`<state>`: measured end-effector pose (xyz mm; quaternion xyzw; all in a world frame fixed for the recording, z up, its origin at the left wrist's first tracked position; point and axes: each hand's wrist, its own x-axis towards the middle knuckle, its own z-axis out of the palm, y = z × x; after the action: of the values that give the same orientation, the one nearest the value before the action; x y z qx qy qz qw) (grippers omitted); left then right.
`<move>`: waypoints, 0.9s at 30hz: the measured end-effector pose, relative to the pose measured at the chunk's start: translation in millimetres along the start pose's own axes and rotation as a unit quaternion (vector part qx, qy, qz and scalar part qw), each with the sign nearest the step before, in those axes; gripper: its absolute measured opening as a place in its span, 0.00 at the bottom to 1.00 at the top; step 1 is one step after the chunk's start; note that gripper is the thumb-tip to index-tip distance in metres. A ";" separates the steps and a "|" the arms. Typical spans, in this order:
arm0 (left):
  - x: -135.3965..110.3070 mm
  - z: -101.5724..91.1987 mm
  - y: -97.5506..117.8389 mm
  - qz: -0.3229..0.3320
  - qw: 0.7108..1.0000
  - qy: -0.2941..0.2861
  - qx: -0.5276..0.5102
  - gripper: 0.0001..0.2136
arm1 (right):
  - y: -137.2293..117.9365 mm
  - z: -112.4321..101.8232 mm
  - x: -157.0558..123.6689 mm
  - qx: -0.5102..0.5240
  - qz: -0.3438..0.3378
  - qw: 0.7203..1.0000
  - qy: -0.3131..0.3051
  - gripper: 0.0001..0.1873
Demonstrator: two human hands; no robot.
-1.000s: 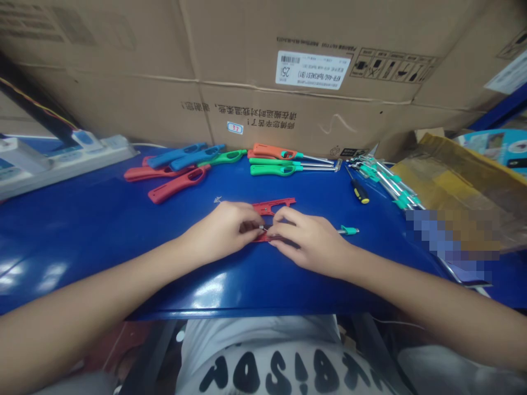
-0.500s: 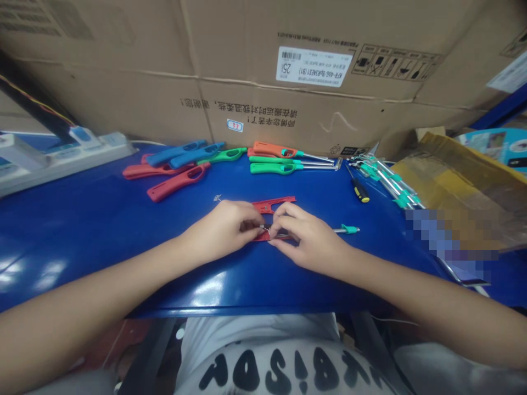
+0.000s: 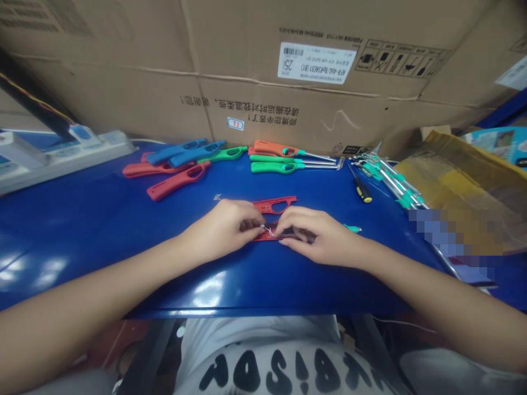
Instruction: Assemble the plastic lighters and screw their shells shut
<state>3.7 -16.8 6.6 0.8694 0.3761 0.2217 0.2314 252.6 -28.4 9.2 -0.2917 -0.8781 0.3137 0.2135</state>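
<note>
Between my hands lies a red lighter half-shell (image 3: 268, 236) with thin white wires and a dark part inside it. My left hand (image 3: 234, 224) is closed on its left end, fingers pinched by a small white-tipped piece. My right hand (image 3: 315, 233) curls over the right part of the same shell, thumb and fingertips at its edge. A green tip (image 3: 354, 229) of the lighter's rod shows beyond my right hand; the rod itself is hidden beneath it. Just behind, a second red half-shell (image 3: 274, 205) with an oval trigger opening lies on the table.
Blue, red and green handle shells (image 3: 177, 181) are heaped at the back left. Assembled lighters (image 3: 274, 165) lie behind my hands. At right are a screwdriver (image 3: 363, 192), metal rods with green parts (image 3: 395, 184) and a cardboard box (image 3: 465, 192). A power strip (image 3: 111, 144) sits at left.
My right hand has slid to the right along the red shell, uncovering more wires and the second half-shell's opening, and covering the rod. My left hand has stayed in place.
</note>
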 end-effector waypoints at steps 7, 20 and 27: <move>-0.8 0.8 0.1 0.009 1.000 0.007 0.005 0.05 | -0.6 12.3 -1.2 -0.166 -0.005 0.986 0.011 0.10; -1.8 0.2 3.8 0.004 1.000 0.010 -0.002 0.05 | 2.1 17.9 -0.3 -0.049 0.011 0.994 0.099 0.02; -1.5 -0.4 4.5 0.000 1.000 0.013 -0.005 0.05 | 8.8 4.4 0.3 0.195 0.134 0.965 0.118 0.10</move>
<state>5.1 -20.7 9.2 0.8652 0.3779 0.2353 0.2308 253.2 -24.5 0.2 -0.3942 -0.7217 0.4676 0.3242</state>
